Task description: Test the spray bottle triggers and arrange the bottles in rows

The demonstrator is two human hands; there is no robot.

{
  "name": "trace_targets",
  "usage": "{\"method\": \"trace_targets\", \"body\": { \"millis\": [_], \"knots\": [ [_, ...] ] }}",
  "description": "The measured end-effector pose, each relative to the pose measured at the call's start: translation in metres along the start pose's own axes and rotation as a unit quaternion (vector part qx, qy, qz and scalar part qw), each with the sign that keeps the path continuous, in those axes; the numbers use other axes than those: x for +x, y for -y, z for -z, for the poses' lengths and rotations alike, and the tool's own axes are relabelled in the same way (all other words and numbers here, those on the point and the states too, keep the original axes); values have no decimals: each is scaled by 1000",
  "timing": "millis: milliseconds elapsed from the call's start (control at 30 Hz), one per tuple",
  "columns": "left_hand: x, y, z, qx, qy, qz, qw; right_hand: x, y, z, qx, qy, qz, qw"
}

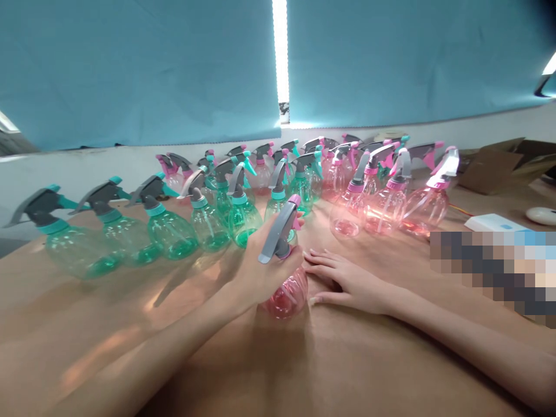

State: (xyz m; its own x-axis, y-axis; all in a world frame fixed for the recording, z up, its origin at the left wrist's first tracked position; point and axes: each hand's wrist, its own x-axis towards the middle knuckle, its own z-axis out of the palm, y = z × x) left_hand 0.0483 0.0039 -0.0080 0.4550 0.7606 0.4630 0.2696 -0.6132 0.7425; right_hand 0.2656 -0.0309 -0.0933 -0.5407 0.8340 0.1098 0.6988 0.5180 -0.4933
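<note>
My left hand (260, 266) is wrapped round the neck of a pink spray bottle (284, 292) with a grey trigger and pink nozzle, which stands on the brown table (278, 370). My right hand (343, 278) lies flat on the table just right of that bottle, fingers stretched out and pointing left, fingertips close to the bottle's side. It holds nothing.
Behind stand several green spray bottles (169, 229) on the left and several pink ones (386, 205) on the right. A white box (493, 223), a white round object (542, 215) and brown cardboard (495, 168) lie at the right. Blue curtains (139, 69) hang behind.
</note>
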Motion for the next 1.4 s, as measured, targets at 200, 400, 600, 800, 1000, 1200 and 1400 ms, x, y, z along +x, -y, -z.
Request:
{"method": "trace_targets", "body": {
  "millis": [200, 400, 600, 800, 1000, 1200, 1400],
  "knots": [
    [0, 1, 1, -9, 14, 1, 1000, -1, 1, 0, 5, -2, -4, 1000],
    [0, -1, 2, -12, 17, 8, 1000, -1, 1, 0, 14, -6, -3, 1000],
    [0, -1, 1, -17, 18, 13, 1000, 0, 1, 1, 2, 2, -5, 1000],
    [0, -2, 0, -22, 20, 6, 1000, -1, 1, 0, 6, 2, -8, 1000],
    [-1, -4, 1, -32, 27, -2, 999, -1, 2, 1, 18, -5, -5, 1000],
    [-1, -7, 2, -22, 27, 22, 999, -1, 1, 1, 7, -3, 2, 1000],
    [-1, -6, 3, -13, 32, 25, 999, -1, 1, 1, 10, -9, 3, 1000]
  ]
}}
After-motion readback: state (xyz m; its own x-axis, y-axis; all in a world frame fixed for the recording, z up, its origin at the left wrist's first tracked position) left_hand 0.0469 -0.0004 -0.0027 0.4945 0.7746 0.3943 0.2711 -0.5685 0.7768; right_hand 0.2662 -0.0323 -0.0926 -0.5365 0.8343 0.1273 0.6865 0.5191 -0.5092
